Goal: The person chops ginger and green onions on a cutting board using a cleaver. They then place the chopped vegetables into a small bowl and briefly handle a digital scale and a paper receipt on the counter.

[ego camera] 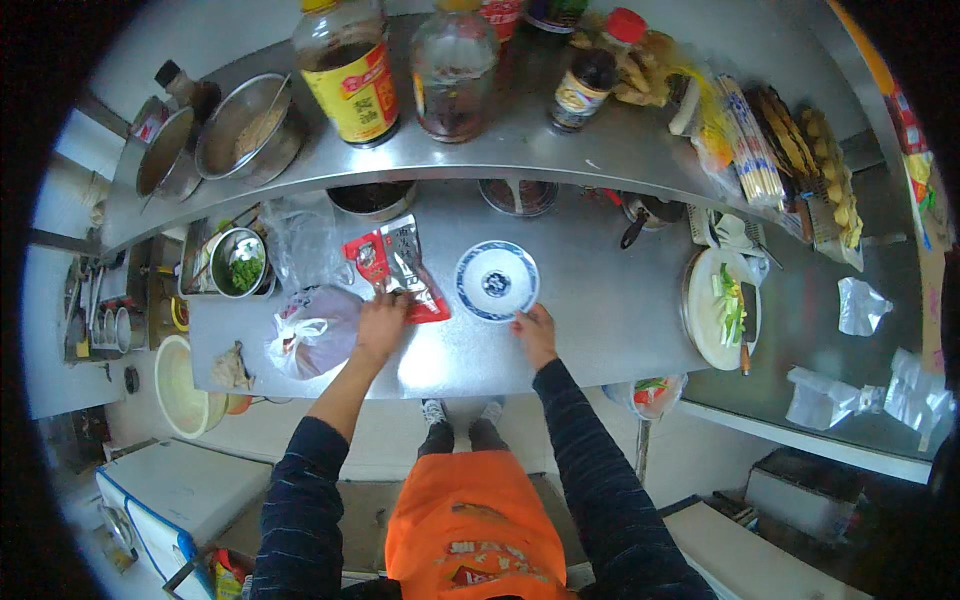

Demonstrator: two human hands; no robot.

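Note:
My left hand [382, 324] lies on the lower left part of a red and silver food packet [405, 259], fingers over its edge. Whether they grip it or only rest there is unclear. The packet bears writing and lies on the steel worktable [615, 315]. To its right is a white bowl [487, 298] with a blue patterned rim and a blue motif at its centre. My right hand [535, 331] pinches the bowl's near right rim. Beside my left wrist sits a knotted plastic bag [319, 334] with something pale purple inside.
A steel shelf [517, 154] with sauce bottles overhangs the table's back. At left are a steel bowl of chopped greens [238, 262] and a crumpled cloth [232, 367]. On the right, a cleaver [748, 315] lies on a round cutting board [705, 300] beside cut scallions [729, 304].

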